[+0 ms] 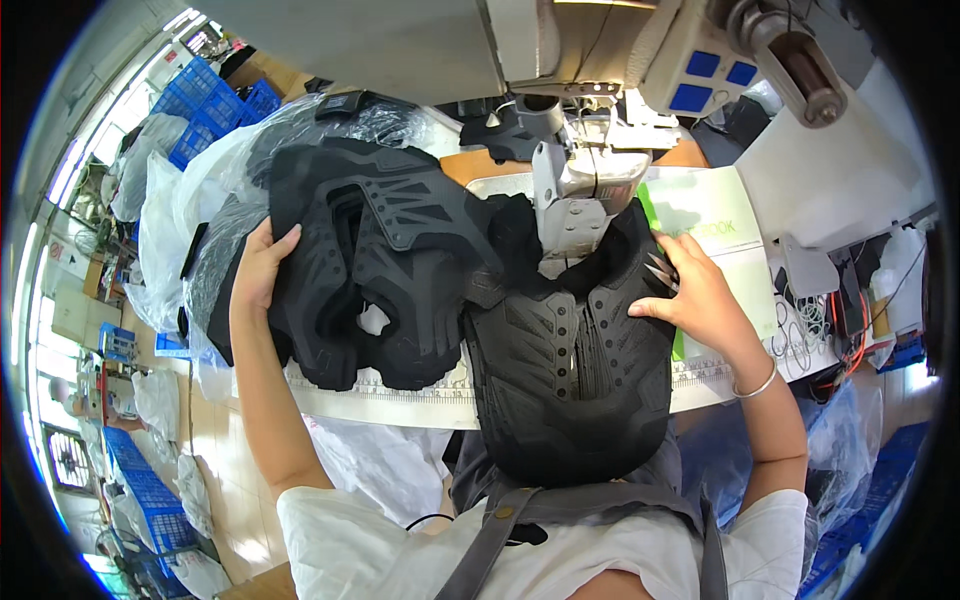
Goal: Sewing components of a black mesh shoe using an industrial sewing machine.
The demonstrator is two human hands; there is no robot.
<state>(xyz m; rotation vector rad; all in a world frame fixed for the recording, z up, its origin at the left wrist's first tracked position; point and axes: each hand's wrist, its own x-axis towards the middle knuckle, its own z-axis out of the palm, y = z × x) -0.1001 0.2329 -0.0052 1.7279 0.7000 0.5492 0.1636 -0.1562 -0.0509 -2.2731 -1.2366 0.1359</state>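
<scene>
A black moulded chest protector (570, 400) lies under the sewing machine head (590, 190) and hangs over the table's front edge toward me. Joined to it at the left is another black padded section (390, 240), ribbed and with cut-out openings. My left hand (262, 265) is closed on this section's outer left edge, thumb on top and fingers partly hidden. At the protector's right upper edge is my right hand (700, 295), with the pointed metal blades of what look like thread snips (660, 268) sticking out between thumb and fingers. The needle area is mostly hidden.
A green and white booklet (715, 235) lies right of the machine. Clear plastic bags (165, 215) and blue crates (205, 100) stand at the far left. A ruler strip (430, 390) runs along the table's front edge. Cables (800, 320) hang at the right.
</scene>
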